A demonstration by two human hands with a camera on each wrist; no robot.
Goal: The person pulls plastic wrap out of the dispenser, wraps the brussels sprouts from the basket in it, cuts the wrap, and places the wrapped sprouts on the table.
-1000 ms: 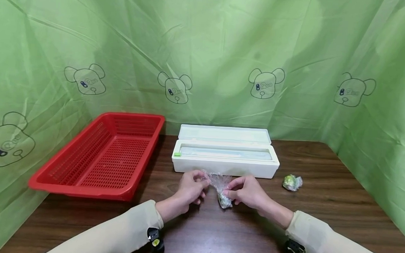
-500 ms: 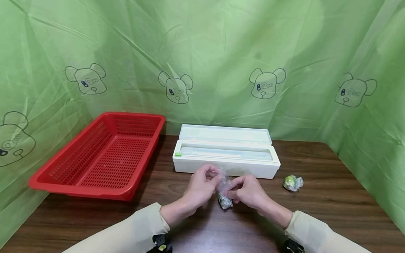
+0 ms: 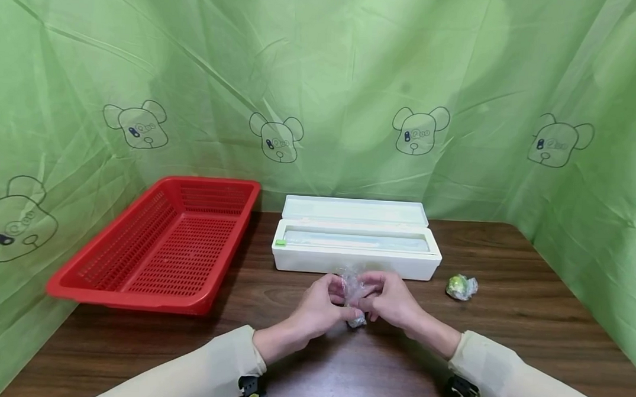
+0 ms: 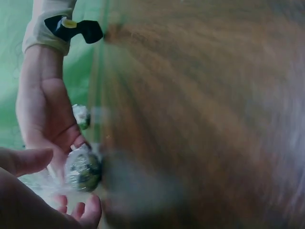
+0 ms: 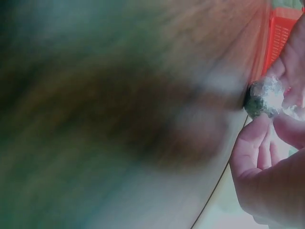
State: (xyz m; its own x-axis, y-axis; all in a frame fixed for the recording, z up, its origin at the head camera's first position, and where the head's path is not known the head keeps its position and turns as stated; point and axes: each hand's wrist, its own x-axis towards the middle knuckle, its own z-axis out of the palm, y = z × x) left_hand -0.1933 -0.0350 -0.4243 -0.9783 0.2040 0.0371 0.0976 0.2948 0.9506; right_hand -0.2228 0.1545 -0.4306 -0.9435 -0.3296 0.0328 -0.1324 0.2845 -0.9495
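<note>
A small round dark-green thing wrapped in cling film (image 3: 356,321) lies low between the two hands, its clear film tail (image 3: 353,283) standing up behind it. My right hand (image 3: 390,299) pinches the gathered film just above the bundle. My left hand (image 3: 317,308) is spread around the film from the other side, thumb and fingers apart. In the left wrist view the wrapped bundle (image 4: 86,172) shows between the hands, crinkled film over green. The right wrist view has the bundle (image 5: 261,99) just above the right fingertips.
Behind the hands stands a white cling film box (image 3: 355,262) with its lid raised. To the left is a red plastic basket (image 3: 207,303). On the right lies another film-wrapped, yellow-green round thing (image 3: 458,286). Green cloth (image 3: 349,93) surrounds the wooden table (image 3: 509,325).
My left hand has moved right from the film's left edge to the bundle, and its fingers have spread from a pinch. The film has been gathered narrower. My right hand stays nearly in place.
</note>
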